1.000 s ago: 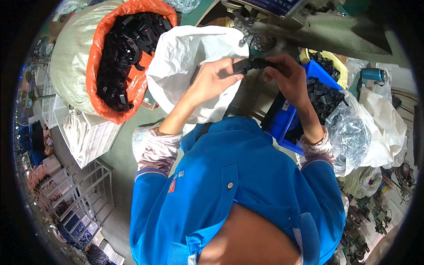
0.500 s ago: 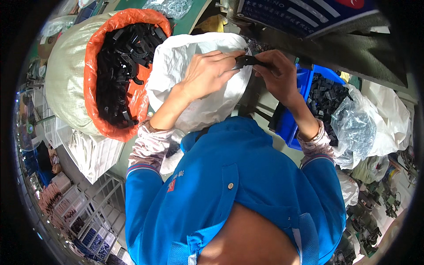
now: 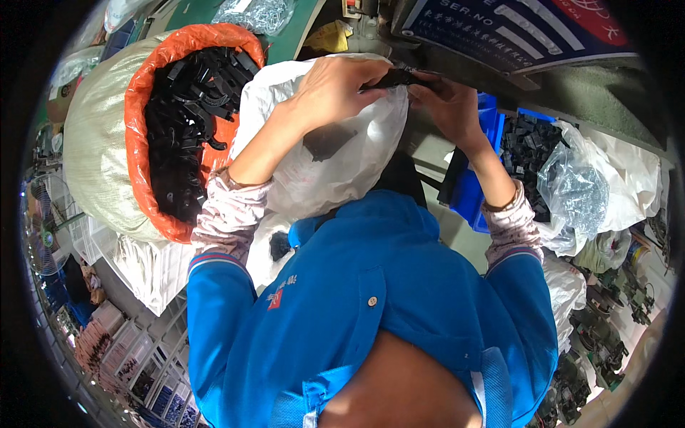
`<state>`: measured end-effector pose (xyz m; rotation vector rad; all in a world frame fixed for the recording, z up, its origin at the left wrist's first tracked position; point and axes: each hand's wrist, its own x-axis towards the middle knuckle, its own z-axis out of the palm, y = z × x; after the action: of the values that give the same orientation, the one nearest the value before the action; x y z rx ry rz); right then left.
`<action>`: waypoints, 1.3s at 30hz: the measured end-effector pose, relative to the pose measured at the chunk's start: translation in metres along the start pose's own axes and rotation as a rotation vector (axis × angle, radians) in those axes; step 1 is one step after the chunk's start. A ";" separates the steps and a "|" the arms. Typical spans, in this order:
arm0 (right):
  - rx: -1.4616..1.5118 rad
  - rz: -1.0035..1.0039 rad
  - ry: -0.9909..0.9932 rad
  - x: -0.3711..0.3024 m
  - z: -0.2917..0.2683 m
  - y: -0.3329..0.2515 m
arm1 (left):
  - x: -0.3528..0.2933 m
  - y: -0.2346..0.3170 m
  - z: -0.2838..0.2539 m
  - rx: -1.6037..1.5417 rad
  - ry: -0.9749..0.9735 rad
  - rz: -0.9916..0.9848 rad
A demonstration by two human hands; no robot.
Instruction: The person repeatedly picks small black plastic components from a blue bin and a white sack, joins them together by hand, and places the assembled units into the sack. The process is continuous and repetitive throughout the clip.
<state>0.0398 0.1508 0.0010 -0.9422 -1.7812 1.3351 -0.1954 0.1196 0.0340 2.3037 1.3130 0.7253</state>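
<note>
Between my two hands is a black plastic part [image 3: 397, 78], held level over the far rim of a white plastic bag [image 3: 342, 167]. My left hand [image 3: 335, 89] grips its left end, and the fingertips are partly hidden behind it. On its other end, the fingers of my right hand [image 3: 448, 107] are closed. A dark patch shows on the bag below my left wrist. To the left, an orange-lined sack [image 3: 135, 121] stands open, filled with curved black plastic parts [image 3: 203, 85].
Right of my right forearm stands a blue bin [image 3: 479, 182] with small black pieces [image 3: 528, 150], clear plastic bags [image 3: 578, 189] beside it. A machine body with a blue plate [image 3: 499, 32] overhangs the far right. A bag of small hardware [image 3: 260, 14] lies on the green tabletop [image 3: 193, 13].
Both hands have shifted slightly away from me with the black part, which has turned and looks thinner. My left forearm has swung a little left. The view has shifted slightly.
</note>
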 end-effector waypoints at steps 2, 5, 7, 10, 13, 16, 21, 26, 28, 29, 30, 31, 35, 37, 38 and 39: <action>0.020 0.014 -0.005 0.001 0.000 -0.002 | -0.001 0.001 -0.002 -0.040 -0.061 -0.071; 0.027 0.015 -0.029 0.003 -0.004 0.001 | -0.004 0.003 -0.008 -0.014 0.048 0.068; 0.055 0.018 -0.053 0.003 -0.004 0.001 | -0.011 0.000 -0.007 -0.071 0.069 -0.015; -0.088 0.044 -0.095 0.016 -0.022 0.002 | -0.016 0.007 -0.010 -0.090 0.014 -0.132; -0.604 -0.104 -0.176 0.050 -0.065 0.106 | -0.012 0.009 -0.013 -0.114 0.007 -0.130; -1.022 -0.153 -0.071 0.074 -0.062 0.209 | -0.011 0.007 -0.014 -0.108 0.004 -0.128; -1.262 -0.204 -0.088 0.086 -0.044 0.212 | -0.021 0.003 -0.008 -0.116 0.067 -0.102; -1.256 0.059 -0.183 0.088 -0.053 0.190 | -0.025 0.001 0.005 -0.096 0.291 0.158; -1.281 0.099 -0.166 0.088 -0.055 0.183 | -0.041 0.014 0.004 -0.097 0.212 -0.031; -1.293 0.077 -0.143 0.089 -0.056 0.179 | -0.053 0.006 0.005 -0.048 0.275 -0.003; -1.316 0.010 -0.109 0.089 -0.057 0.178 | -0.071 -0.005 0.012 0.001 0.334 0.025; -1.337 -0.056 -0.070 0.089 -0.056 0.178 | -0.090 -0.015 0.017 0.049 0.391 0.056; -1.333 -0.262 0.047 0.087 -0.059 0.179 | -0.171 -0.054 -0.015 -0.017 0.515 -0.503; -0.918 0.008 0.053 0.083 -0.062 0.171 | -0.212 -0.094 -0.032 0.041 0.605 -0.742; -0.716 0.123 0.087 0.084 -0.062 0.167 | -0.238 -0.118 -0.037 0.256 0.556 -0.838; -0.538 0.228 0.125 0.081 -0.064 0.167 | -0.249 -0.126 -0.049 0.531 0.530 -0.859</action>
<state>0.0785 0.2835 -0.1386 -1.5194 -2.0196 0.9053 -0.4158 -0.0324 -0.0587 1.5809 2.7432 0.7384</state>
